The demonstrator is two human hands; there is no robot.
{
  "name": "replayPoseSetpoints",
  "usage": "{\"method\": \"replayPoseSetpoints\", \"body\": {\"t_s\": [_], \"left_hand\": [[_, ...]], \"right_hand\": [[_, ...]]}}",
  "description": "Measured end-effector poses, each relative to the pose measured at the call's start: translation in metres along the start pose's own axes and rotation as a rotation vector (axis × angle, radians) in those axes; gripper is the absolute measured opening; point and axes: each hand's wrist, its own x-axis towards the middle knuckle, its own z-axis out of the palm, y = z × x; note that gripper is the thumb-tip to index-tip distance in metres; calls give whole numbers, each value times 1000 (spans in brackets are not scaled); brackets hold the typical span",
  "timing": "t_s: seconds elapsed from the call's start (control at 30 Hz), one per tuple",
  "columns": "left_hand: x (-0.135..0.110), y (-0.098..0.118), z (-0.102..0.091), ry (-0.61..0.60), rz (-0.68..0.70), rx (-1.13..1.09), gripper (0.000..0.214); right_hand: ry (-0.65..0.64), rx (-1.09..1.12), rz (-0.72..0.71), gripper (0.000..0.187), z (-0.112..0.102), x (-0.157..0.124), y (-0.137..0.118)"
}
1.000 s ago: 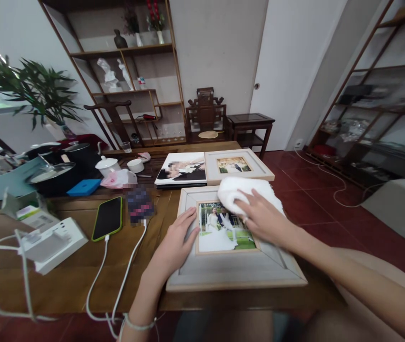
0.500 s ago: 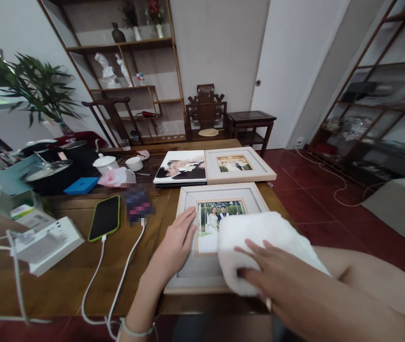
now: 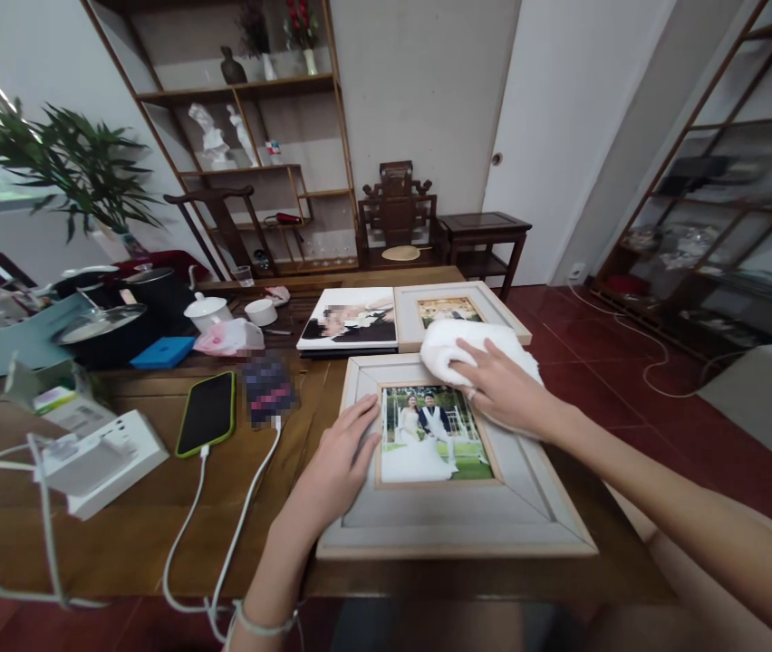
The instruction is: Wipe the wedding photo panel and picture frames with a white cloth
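Observation:
A picture frame with a pale wide border lies flat at the table's near edge. Inside it is a photo of a couple in wedding clothes. My left hand rests flat on the frame's left side, fingers stretched towards the photo's edge. My right hand grips a folded white towel and presses it over the frame's far right part. Part of that far border is hidden under the towel, which also overlaps the second frame behind in this view.
Left of that second frame lies a photo panel. Further left are a phone on a white cable, a power strip, a blue box, a plastic bag and dark pots. The wooden table ends close to me.
My right hand has moved the towel away from me, from the frame's near right part to its far right. The photo is now uncovered. My left hand stays on the frame.

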Motion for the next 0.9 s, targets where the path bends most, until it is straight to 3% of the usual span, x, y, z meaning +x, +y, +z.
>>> {"method": "replayPoseSetpoints", "body": {"t_s": [0.1,0.37,0.5,0.6,0.77,0.9], "left_hand": [[0,-1,1,13,1,-1,39],[0,-3,5,37,15,1,40],[1,-1,4,15,0,6,41],[1,0,2,-25,-16,0,43],[1,3,-3,-78,-31,-10,43],[0,4,-4,-69,-27,-16,42]], "right_hand": [[-57,42,-76,36,-2,1,-4],[-300,265,-174,35,-25,-66,-90],[-334,366,-281,28,-22,-79,-110],[-278,361,-243,38,-18,-67,-97],[-71,145,-105,38,-3,-23,-45],[-28,53,-107,39,5,6,-17]]}}
